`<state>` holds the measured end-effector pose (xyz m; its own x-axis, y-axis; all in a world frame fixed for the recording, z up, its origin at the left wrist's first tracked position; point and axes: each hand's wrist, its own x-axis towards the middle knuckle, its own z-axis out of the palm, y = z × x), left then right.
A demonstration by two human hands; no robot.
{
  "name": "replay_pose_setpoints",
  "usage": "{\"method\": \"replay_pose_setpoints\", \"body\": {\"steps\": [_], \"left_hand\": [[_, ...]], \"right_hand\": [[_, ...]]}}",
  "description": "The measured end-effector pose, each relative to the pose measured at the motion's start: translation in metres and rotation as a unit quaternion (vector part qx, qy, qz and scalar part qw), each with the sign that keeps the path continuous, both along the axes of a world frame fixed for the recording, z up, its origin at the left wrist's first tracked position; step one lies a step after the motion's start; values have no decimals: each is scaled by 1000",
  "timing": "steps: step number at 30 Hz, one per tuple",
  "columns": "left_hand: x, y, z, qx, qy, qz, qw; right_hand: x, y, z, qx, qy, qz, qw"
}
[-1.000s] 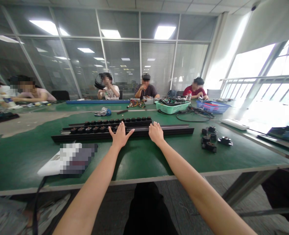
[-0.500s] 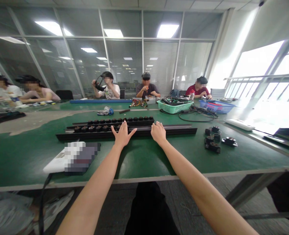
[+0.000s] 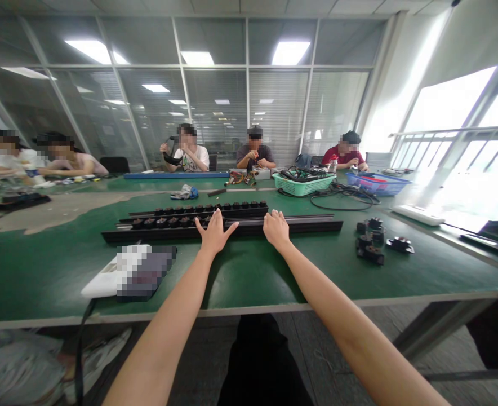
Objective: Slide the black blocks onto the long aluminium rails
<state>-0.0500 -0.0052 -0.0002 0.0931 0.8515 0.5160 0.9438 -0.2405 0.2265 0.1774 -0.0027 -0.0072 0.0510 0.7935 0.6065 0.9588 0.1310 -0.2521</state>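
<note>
A long black rail (image 3: pixel 312 227) with a lighter groove lies across the table in front of me, a row of small black modules (image 3: pixel 161 221) seated along its left part. My left hand (image 3: pixel 214 232) rests on the rail at the right end of that row, its fingers and thumb spread. Further right, my right hand (image 3: pixel 276 228) has its fingers bent over the rail; the thumb is mostly hidden. Behind lies a second black rail (image 3: pixel 137 215) with its own row of modules.
Several loose black modules (image 3: pixel 370 239) sit on the right. A white-and-dark object (image 3: pixel 101 277), partly blurred, lies front left. Beyond the rails are a crumpled grey-blue cloth (image 3: pixel 185 192), a green basket (image 3: pixel 302 186) of cables and a blue basket (image 3: pixel 378 185). Several people sit at the far side.
My view has turned slightly, so everything sits a little further right. Both hands keep their places on the rail. Across the table, a person has lowered a black headset slightly.
</note>
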Motion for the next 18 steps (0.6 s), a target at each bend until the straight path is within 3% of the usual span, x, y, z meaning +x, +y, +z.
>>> {"method": "replay_pose_setpoints", "body": {"steps": [18], "left_hand": [[-2, 5, -5, 12, 34, -3, 999]], "right_hand": [[20, 1, 1, -38, -5, 23, 999]]}}
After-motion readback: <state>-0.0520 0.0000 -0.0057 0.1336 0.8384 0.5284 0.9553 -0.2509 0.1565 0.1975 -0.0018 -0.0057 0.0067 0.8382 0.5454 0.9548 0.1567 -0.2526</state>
